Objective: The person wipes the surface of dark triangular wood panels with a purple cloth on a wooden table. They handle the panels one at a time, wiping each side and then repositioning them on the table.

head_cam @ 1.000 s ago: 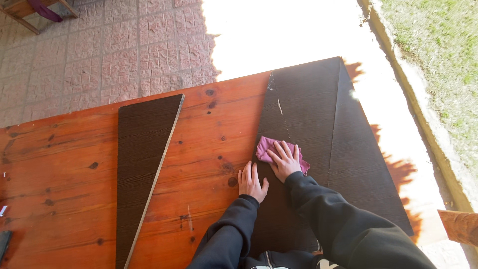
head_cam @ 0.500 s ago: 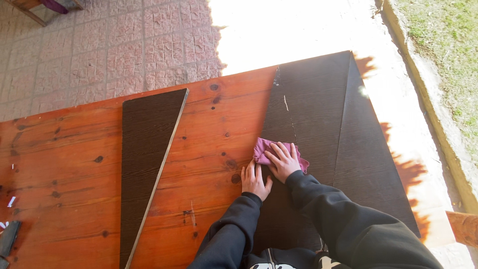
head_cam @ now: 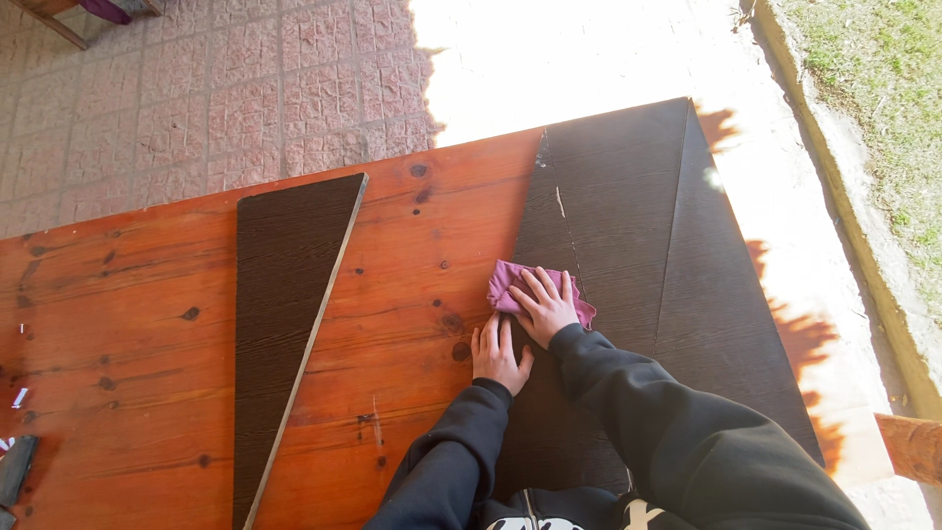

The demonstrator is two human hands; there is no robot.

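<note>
At the far left edge of the reddish knotty wooden desk (head_cam: 128, 324), a small dark object (head_cam: 15, 469) lay partly out of view, well apart from the work. Further right, a long dark wedge-shaped panel (head_cam: 285, 324) lay flat on the desk, its narrow end toward the person, set aside and untouched. Next came the left hand (head_cam: 498, 355), spread flat with fingers together and holding nothing; it pressed down at the left edge of the large dark panel (head_cam: 628, 245), apparently to keep that board from sliding. Just beside it, the right hand (head_cam: 545, 306) lay palm-down with fingers splayed over a purple cloth (head_cam: 510, 283), its grip a flat press, not a pinch, pinning the cloth against the panel's surface near that same edge, as one holds a rag for wiping. The large panel lay flat, its right side hanging beyond the desk over sunlit paving (head_cam: 589, 59). Grass (head_cam: 883, 88) ran along the far right.
</note>
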